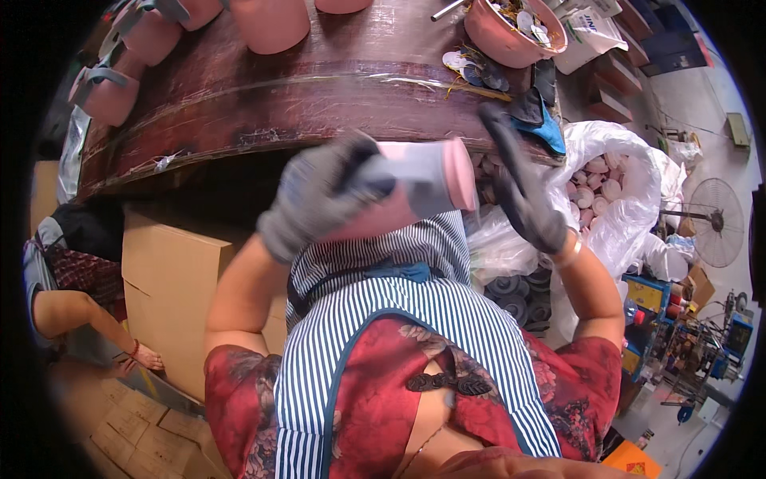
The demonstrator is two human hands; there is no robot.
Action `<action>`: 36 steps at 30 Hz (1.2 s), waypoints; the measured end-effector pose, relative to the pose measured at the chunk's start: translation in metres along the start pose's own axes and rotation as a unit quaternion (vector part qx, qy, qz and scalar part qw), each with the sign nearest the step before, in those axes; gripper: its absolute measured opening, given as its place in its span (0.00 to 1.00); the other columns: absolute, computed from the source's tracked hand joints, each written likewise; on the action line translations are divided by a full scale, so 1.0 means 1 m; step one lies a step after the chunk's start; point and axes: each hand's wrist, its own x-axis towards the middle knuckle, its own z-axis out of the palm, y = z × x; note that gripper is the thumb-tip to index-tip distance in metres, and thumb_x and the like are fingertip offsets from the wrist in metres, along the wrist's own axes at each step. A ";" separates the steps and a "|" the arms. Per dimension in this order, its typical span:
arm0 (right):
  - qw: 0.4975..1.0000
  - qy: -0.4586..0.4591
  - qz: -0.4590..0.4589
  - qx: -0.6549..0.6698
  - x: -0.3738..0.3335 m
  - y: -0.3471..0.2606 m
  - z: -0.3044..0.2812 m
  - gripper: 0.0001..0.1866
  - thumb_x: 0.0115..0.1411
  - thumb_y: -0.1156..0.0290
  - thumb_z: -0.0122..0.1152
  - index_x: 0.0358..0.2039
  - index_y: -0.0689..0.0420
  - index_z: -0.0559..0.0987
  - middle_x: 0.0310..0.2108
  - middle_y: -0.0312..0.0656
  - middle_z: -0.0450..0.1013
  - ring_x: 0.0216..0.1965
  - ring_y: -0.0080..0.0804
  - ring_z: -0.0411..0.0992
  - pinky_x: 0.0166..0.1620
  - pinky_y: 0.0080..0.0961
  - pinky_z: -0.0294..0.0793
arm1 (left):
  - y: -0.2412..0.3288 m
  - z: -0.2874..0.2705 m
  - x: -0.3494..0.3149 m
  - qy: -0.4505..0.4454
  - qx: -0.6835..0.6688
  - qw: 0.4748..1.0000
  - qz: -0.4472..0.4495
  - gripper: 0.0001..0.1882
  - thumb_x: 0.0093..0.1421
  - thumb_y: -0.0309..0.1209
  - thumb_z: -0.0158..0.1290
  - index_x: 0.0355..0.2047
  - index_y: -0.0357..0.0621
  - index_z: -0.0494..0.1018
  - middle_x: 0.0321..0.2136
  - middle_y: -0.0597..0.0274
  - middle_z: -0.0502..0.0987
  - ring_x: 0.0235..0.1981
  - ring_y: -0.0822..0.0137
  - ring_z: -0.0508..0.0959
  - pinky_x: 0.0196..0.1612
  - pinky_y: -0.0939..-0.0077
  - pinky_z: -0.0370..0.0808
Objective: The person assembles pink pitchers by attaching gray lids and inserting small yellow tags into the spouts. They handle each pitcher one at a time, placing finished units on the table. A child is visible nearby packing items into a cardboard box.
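Observation:
My left hand [315, 195], in a grey work glove, is wrapped round a pink cylindrical jug [429, 177] with a grey band. The jug lies nearly sideways in front of my apron, its pink rim end pointing right. Motion blurs the glove and part of the jug. My right hand [523, 188], in a darker grey glove, is held up just right of that end, apart from it, fingers stretched out and nothing in them. Along the table's far left stand several similar pink jugs [270, 22], some with grey handles [104, 74].
The worn dark red table [335, 100] carries a pink basin [519, 36] of small parts and blue-black cloth [538, 128]. Right of me, a plastic bag [650, 172] holds pink lids. A cardboard box [171, 279] and a co-worker's arm [84, 311] are left; a fan [712, 222] stands right.

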 end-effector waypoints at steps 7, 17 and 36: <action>0.901 -0.129 -0.391 -0.138 0.024 -0.061 -0.009 0.36 0.66 0.37 0.42 0.53 0.56 0.79 0.57 0.56 0.71 0.60 0.61 0.66 0.63 0.64 0.60 | -0.028 0.017 -0.001 -0.008 -0.366 0.925 -0.100 0.19 0.65 0.41 0.57 0.47 0.40 0.70 0.29 0.71 0.72 0.26 0.80 0.68 0.30 0.86 0.68; 0.969 0.022 0.088 0.231 0.094 0.136 0.052 0.31 0.69 0.55 0.53 0.67 0.57 0.66 0.66 0.49 0.64 0.64 0.35 0.65 0.67 0.30 0.60 | -0.006 0.035 0.003 0.107 -0.294 0.918 -0.244 0.19 0.67 0.32 0.54 0.54 0.39 0.65 0.33 0.67 0.72 0.28 0.80 0.71 0.34 0.81 0.76; 0.943 0.119 -0.062 -0.305 0.012 0.141 0.059 0.10 0.54 0.67 0.66 0.38 0.44 0.83 0.59 0.39 0.73 0.63 0.50 0.64 0.64 0.50 0.59 | -0.066 -0.020 -0.019 0.023 -0.329 0.923 -0.199 0.21 0.65 0.27 0.51 0.57 0.31 0.70 0.53 0.55 0.73 0.55 0.66 0.73 0.60 0.72 0.68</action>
